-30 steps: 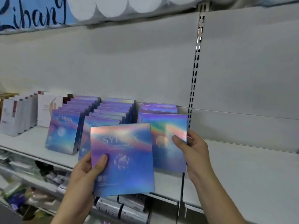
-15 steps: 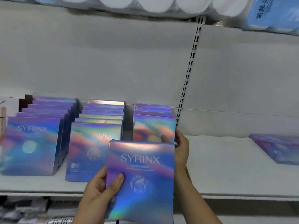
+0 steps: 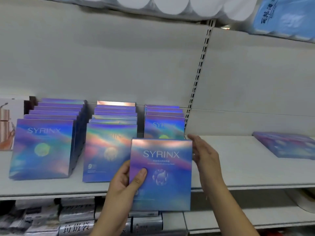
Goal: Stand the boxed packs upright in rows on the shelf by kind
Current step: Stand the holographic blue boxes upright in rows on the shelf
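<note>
My left hand grips a shiny blue-violet SYRINX box by its lower left corner, held upright in front of the shelf edge. My right hand hovers with fingers spread just beside the box's right edge, holding nothing. On the white shelf stand three rows of the same boxes: a left row, a middle row and a shorter right row directly behind the held box. Another such box lies flat at the far right.
White boxed packs with a reddish picture stand at the far left. A slotted upright divides the back wall. Paper rolls and a blue pack sit overhead. Dark packets fill the lower shelf.
My right hand has let go of the front box of the right row and moved out beside the held box. The held box has shifted right, and the view has moved right.
</note>
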Tool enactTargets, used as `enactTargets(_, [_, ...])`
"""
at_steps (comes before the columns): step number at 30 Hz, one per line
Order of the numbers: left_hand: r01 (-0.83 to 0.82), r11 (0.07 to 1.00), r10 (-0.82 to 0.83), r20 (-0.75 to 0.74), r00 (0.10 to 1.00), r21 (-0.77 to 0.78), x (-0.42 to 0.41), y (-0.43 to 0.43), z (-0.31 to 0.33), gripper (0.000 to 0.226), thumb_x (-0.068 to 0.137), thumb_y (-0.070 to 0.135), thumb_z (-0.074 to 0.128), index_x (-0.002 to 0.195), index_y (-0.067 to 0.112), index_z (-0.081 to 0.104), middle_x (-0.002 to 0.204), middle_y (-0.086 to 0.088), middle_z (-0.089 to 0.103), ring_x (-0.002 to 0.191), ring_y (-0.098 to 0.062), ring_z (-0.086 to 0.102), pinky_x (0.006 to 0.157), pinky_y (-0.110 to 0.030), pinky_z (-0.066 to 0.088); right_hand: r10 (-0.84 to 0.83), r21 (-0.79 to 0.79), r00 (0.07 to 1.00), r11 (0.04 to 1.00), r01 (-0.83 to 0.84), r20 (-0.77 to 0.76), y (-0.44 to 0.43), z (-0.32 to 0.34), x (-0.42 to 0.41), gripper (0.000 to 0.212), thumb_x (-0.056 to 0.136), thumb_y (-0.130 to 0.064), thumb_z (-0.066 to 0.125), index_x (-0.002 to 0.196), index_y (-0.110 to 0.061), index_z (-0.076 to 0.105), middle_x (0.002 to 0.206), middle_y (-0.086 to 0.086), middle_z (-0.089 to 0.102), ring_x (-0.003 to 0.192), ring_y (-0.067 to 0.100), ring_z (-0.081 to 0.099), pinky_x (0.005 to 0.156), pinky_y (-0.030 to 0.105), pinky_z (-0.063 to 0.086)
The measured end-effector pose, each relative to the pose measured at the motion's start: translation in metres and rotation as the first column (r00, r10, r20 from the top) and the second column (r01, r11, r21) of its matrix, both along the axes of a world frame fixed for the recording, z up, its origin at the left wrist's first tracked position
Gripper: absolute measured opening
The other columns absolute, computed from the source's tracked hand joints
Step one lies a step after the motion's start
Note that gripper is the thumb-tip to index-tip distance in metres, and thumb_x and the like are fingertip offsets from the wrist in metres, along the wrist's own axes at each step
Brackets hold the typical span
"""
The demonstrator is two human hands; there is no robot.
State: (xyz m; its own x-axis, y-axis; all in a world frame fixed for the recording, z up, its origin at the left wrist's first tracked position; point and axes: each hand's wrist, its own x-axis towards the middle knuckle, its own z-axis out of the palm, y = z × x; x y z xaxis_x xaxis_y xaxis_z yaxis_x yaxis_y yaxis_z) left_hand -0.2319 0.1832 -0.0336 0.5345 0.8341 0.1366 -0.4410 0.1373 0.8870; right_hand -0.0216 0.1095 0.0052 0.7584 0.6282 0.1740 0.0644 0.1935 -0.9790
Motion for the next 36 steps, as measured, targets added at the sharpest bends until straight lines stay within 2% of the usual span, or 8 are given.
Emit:
enactTargets(2, [-0.031,0.999,0.032,-0.013,0.999,0.027,0.012,-0.002,0.003,0.030,0.079,0.026,0.073,0.109,0.024,0.076,0.116,-0.010,0.078,0.102,-0.018,0.075,0.080,-0.025,0.060,0.215,-0.050,0.976,0.975,-0.216,-0.020,-0.024,0.000,-0.006,0.027,0.090,-0.055,0.066,0.099,-0.032,0.078,0.103,0.002,0.079,0.094,0.020,0.076,0.070,0.027,0.061])
enactTargets(5, [-0.050,0.998,0.051,-0.021,0.998,0.036,0.029,-0.006,0.005,0.028,0.081,0.024,0.073,0.108,0.020,0.076,0.114,-0.014,0.078,0.099,-0.022,0.075,0.080,-0.032,0.062,0.384,-0.086,0.923,0.919,-0.385,-0.019,-0.046,-0.007,-0.004,0.041,0.083,-0.032,0.083,0.121,-0.025,0.070,0.114,0.006,0.077,0.103,0.025,0.075,0.074,0.032,0.062])
enactTargets(12, [-0.139,0.980,0.155,-0.104,0.982,0.145,0.025,-0.004,0.017,0.055,0.068,0.033,0.081,0.122,0.030,0.072,0.121,0.009,0.076,0.116,-0.010,0.070,0.096,-0.023,0.054,0.258,-0.017,0.966,0.966,-0.258,0.008,-0.028,-0.006,0.024,0.041,0.088,0.002,0.072,0.124,-0.016,0.065,0.111,0.008,0.078,0.105,0.031,0.074,0.091,0.044,0.061])
enactTargets(16, [-0.171,0.972,0.191,-0.115,0.975,0.162,0.011,-0.006,0.019,0.063,0.065,0.030,0.081,0.126,0.021,0.069,0.120,0.004,0.077,0.114,-0.009,0.071,0.084,-0.012,0.054,0.264,-0.057,0.962,0.964,-0.261,0.070,0.006,-0.006,0.028,0.036,0.091,0.002,0.070,0.120,-0.020,0.066,0.109,0.000,0.079,0.103,0.023,0.075,0.089,0.036,0.061])
enactTargets(24, [-0.165,0.968,0.199,-0.177,0.964,0.191,-0.005,-0.021,0.008,0.057,0.070,0.024,0.080,0.125,0.020,0.069,0.117,0.005,0.078,0.114,-0.010,0.071,0.094,-0.016,0.054,-0.032,-0.256,0.880,0.951,0.173,0.475,0.033,-0.021,0.033,0.034,0.083,-0.023,0.082,0.114,-0.020,0.070,0.102,0.003,0.070,0.085,0.015,0.063,0.067,0.014,0.043])
enactTargets(27, [-0.157,0.967,0.197,-0.194,0.961,0.201,-0.008,-0.023,0.009,0.057,0.070,0.028,0.080,0.125,0.022,0.069,0.118,0.006,0.078,0.114,-0.008,0.071,0.097,-0.016,0.052,-0.039,-0.260,0.857,0.945,0.199,0.513,0.039,-0.023,0.035,0.036,0.082,-0.025,0.083,0.116,-0.018,0.071,0.101,0.005,0.069,0.084,0.015,0.060,0.064,0.006,0.035])
enactTargets(30, [-0.136,0.967,0.181,-0.204,0.962,0.216,-0.008,-0.024,0.012,0.056,0.071,0.030,0.079,0.126,0.024,0.069,0.118,0.007,0.077,0.115,-0.007,0.070,0.102,-0.017,0.050,-0.025,-0.272,0.857,0.943,0.190,0.514,0.046,-0.019,0.036,0.039,0.083,-0.026,0.084,0.119,-0.018,0.071,0.105,0.005,0.068,0.090,0.017,0.061,0.066,0.011,0.038])
enactTargets(36, [-0.055,0.975,0.100,-0.205,0.974,0.214,0.012,-0.030,0.012,0.052,0.076,0.028,0.072,0.127,0.021,0.068,0.118,0.007,0.077,0.115,-0.004,0.069,0.085,-0.008,0.051,-0.059,-0.256,0.896,0.948,0.188,0.440,0.020,-0.020,0.040,0.054,0.086,-0.037,0.080,0.134,-0.024,0.061,0.114,-0.005,0.065,0.097,0.008,0.061,0.076,0.015,0.044])
